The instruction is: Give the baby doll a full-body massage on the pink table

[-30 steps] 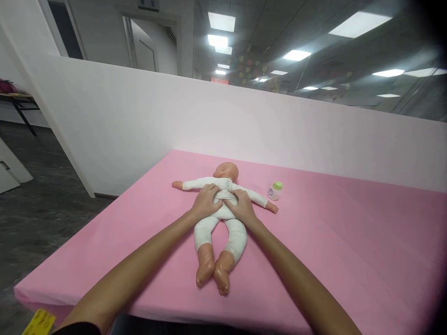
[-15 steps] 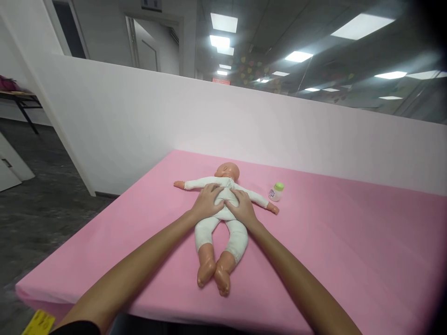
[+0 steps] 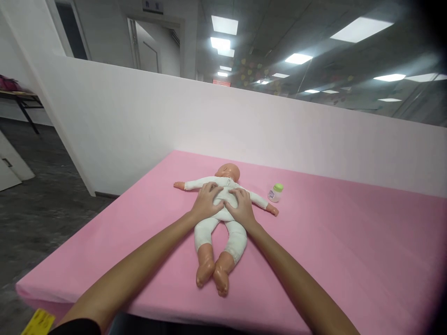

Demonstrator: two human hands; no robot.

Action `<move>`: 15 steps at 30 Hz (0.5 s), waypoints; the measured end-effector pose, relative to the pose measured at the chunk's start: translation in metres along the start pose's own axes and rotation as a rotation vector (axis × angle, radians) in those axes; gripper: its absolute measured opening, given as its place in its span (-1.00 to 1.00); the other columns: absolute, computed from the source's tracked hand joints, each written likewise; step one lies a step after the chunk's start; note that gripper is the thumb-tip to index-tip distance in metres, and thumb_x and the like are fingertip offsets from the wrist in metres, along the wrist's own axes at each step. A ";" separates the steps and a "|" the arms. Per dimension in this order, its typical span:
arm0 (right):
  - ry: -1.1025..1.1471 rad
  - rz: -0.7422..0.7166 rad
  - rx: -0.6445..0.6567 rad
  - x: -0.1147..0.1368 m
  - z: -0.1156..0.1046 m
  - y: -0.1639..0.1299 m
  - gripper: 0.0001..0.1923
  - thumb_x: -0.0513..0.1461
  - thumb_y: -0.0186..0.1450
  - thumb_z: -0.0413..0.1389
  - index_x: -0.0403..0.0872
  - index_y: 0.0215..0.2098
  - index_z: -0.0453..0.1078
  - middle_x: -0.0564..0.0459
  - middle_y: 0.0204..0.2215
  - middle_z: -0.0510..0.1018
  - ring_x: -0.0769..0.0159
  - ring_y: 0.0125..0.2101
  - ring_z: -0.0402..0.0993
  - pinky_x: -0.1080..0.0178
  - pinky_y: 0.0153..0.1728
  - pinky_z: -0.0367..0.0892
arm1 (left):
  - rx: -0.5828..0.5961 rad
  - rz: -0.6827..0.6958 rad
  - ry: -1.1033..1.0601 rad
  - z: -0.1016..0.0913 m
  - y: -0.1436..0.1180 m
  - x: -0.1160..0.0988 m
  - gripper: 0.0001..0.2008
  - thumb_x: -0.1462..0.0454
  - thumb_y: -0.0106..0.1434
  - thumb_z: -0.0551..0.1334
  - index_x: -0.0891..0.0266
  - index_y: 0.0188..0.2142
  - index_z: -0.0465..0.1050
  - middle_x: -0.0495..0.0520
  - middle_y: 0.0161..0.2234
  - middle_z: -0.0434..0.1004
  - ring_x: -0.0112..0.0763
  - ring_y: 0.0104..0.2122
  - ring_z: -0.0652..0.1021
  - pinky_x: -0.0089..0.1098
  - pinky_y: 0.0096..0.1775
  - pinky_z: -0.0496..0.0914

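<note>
Doll [image 3: 219, 218] on its back mid-mat [image 3: 349, 242], left hand [image 3: 206, 202] and right hand [image 3: 240, 207] side by side, palms flat on its torso, fingers spread, gripping nothing; bottle [image 3: 275, 192] just beyond its arm

The scene is evenly lit by ceiling panels [image 3: 361, 29]; edges are bent, the right corner darkened.

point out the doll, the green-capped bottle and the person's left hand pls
doll [image 3: 237, 235]: head view, on the white-clad thigh nearer the right arm.
green-capped bottle [image 3: 274, 193]: head view, on the clear body below the cap.
left hand [image 3: 206, 204]: head view, on the back of the hand, which lies flat on the doll's torso.
</note>
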State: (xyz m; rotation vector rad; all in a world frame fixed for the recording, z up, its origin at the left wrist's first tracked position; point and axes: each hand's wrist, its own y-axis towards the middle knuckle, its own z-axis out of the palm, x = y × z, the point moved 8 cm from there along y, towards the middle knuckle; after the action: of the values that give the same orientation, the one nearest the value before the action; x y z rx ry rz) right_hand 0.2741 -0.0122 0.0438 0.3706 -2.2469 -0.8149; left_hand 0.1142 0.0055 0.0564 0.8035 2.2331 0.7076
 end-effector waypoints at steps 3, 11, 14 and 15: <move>0.005 0.035 0.046 -0.007 0.004 0.001 -0.48 -0.12 0.27 0.24 0.00 0.18 0.36 -0.13 0.15 0.47 -0.06 0.20 0.32 -0.14 0.25 0.25 | 0.037 -0.007 -0.026 0.004 0.001 0.002 -0.51 0.25 0.23 0.32 0.10 0.17 0.45 0.16 0.13 0.36 -0.03 0.15 0.38 0.03 0.21 0.33; 0.003 0.068 0.077 -0.006 0.003 0.006 -0.77 -0.14 0.28 0.21 -0.03 -0.11 0.46 -0.07 -0.14 0.59 -0.01 -0.06 0.45 -0.07 0.05 0.36 | 0.050 -0.039 -0.057 0.004 0.007 0.006 -0.78 0.27 0.20 0.30 0.15 -0.13 0.47 0.07 -0.17 0.45 -0.13 -0.09 0.48 -0.05 0.01 0.44; -0.019 0.046 0.009 0.000 -0.001 0.003 -0.81 -0.15 0.25 0.23 0.01 -0.18 0.43 -0.04 -0.19 0.55 0.01 -0.09 0.43 -0.06 0.02 0.38 | 0.010 -0.038 -0.038 0.000 0.006 0.003 -0.76 0.27 0.18 0.32 0.15 -0.12 0.46 0.07 -0.19 0.44 -0.13 -0.10 0.47 -0.05 0.00 0.44; -0.027 0.040 -0.008 0.001 -0.002 0.002 -0.78 -0.15 0.25 0.23 0.01 -0.14 0.43 -0.05 -0.16 0.54 0.00 -0.06 0.42 -0.08 0.04 0.37 | -0.004 -0.035 -0.030 -0.002 0.006 0.002 -0.73 0.26 0.18 0.32 0.15 -0.10 0.47 0.07 -0.18 0.43 -0.12 -0.09 0.46 -0.04 0.01 0.43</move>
State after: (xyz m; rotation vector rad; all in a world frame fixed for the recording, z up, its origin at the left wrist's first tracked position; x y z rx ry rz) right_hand 0.2749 -0.0115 0.0465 0.3119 -2.2676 -0.8127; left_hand 0.1138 0.0098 0.0608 0.7667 2.2128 0.6787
